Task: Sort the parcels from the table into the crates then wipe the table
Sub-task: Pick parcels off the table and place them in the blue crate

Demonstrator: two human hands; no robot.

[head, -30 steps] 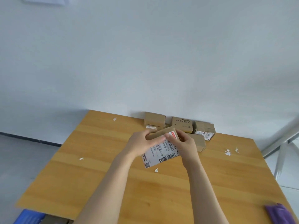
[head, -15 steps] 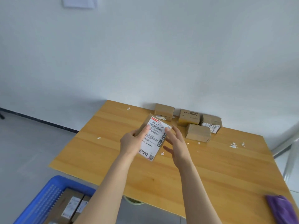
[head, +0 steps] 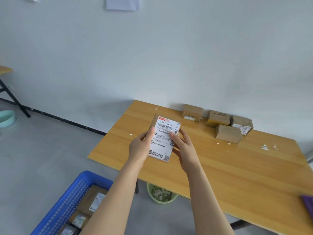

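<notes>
A flat cardboard parcel [head: 165,133] with a white shipping label faces me above the left part of the wooden table [head: 220,167]. My left hand [head: 141,146] grips its left edge and my right hand [head: 183,145] grips its right edge. Several small brown parcels [head: 227,133] sit at the table's far edge by the wall. A blue crate [head: 67,206] with labelled parcels inside stands on the floor at the lower left. A purple cloth [head: 309,205] lies at the table's right edge, mostly cut off.
White paper scraps [head: 265,147] are scattered on the table. A green bin [head: 160,195] with scraps stands under the table's near edge. A teal basin [head: 6,117] and another table's black leg [head: 15,100] are at the far left.
The parcel was lifted and turned so its label faces me, now held by both hands. My view swung left and down, bringing the blue crate and the green bin into sight.
</notes>
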